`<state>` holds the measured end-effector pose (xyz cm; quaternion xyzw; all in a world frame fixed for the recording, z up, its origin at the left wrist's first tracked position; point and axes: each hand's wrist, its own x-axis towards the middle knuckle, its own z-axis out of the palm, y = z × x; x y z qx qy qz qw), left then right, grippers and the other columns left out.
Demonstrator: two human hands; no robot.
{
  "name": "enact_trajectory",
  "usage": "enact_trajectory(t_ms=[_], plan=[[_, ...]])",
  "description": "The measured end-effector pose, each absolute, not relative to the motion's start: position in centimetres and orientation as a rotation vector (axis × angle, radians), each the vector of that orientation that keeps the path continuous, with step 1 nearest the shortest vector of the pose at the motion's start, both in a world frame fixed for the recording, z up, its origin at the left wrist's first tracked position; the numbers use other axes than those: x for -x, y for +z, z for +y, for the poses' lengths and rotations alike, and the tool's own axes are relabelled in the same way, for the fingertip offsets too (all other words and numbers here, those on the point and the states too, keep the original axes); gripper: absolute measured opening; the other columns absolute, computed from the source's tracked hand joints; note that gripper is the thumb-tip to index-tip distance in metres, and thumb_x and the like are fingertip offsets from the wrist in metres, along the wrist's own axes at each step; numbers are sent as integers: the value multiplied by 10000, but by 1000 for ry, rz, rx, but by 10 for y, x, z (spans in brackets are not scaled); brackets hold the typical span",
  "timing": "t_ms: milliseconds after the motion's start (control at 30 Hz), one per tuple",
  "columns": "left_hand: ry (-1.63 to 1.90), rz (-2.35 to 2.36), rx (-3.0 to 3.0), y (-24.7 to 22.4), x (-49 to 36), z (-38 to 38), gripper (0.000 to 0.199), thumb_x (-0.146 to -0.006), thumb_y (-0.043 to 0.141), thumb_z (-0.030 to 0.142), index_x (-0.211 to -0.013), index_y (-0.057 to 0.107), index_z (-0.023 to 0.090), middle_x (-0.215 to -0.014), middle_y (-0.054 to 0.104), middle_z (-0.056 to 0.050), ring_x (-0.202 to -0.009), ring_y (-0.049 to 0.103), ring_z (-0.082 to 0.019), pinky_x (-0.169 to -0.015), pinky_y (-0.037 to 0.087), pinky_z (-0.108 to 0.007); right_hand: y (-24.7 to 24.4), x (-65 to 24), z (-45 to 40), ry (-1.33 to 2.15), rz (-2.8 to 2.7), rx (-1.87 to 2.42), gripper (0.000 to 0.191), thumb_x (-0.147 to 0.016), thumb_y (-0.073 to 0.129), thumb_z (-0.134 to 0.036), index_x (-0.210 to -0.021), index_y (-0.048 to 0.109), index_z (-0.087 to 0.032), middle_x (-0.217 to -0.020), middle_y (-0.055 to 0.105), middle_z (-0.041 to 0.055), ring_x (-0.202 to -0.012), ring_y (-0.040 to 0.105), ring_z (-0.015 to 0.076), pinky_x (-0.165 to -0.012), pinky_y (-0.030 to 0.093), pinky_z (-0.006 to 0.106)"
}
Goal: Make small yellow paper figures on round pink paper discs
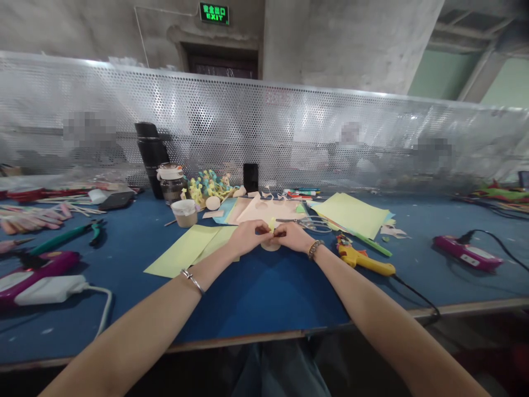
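Note:
My left hand (250, 236) and my right hand (291, 236) meet over the middle of the blue table, fingertips pinched together. Between them is a small pale yellow paper piece (272, 224), its upper end sticking up above the fingers. Just below the fingertips shows a round pale disc (271, 244); whether it is held or lies on the table I cannot tell. Scissors (308, 223) lie just beyond my right hand. Yellow-green paper sheets (182, 251) lie beside my left hand, partly under its forearm.
A yellow glue gun (366, 261) and a green cutter (374, 245) lie to the right, near stacked yellow paper (351, 212). A white tub (184, 213), a jar (171, 184) and a black bottle (151, 157) stand back left. Purple power strips (467, 253) with cords flank both sides.

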<state>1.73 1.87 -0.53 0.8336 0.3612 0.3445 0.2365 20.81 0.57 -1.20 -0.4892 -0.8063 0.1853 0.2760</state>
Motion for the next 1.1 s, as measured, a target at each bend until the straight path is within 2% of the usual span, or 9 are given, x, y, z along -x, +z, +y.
enact_trajectory(t_ms=[267,667,933,1100], plan=[[917,1041,-2312,-1,-18,17,204,-753,599,374,-700,652,185,-778,697,-17,-784,639,-187,-738,462,-276,-12,-207,6,436,-2190,1350,223,-745,663,-365,-790,765,-172,-665,647,-8,-608,517,107,-575,338,225],[957,1035,-2289,-6,-18,21,246,-758,605,419,-780,661,180,-825,705,-27,-795,641,-187,-731,464,-270,-11,-205,5,387,-2207,1359,184,-750,675,-332,-768,760,-170,-668,650,-1,-611,520,106,-569,331,221],[971,1104,-2349,-3,-19,19,267,-788,567,388,-648,608,164,-642,618,4,-639,549,-146,-590,388,-242,-6,-204,2,386,-2222,1365,181,-751,679,-324,-798,755,-166,-730,689,14,-646,564,120,-599,360,224],[1006,968,-2221,-6,-21,19,233,-782,584,379,-791,667,162,-777,680,-13,-721,589,-153,-660,420,-242,-3,-202,-1,386,-2200,1374,162,-747,696,-309,-793,758,-167,-728,702,20,-651,576,126,-603,369,223]])
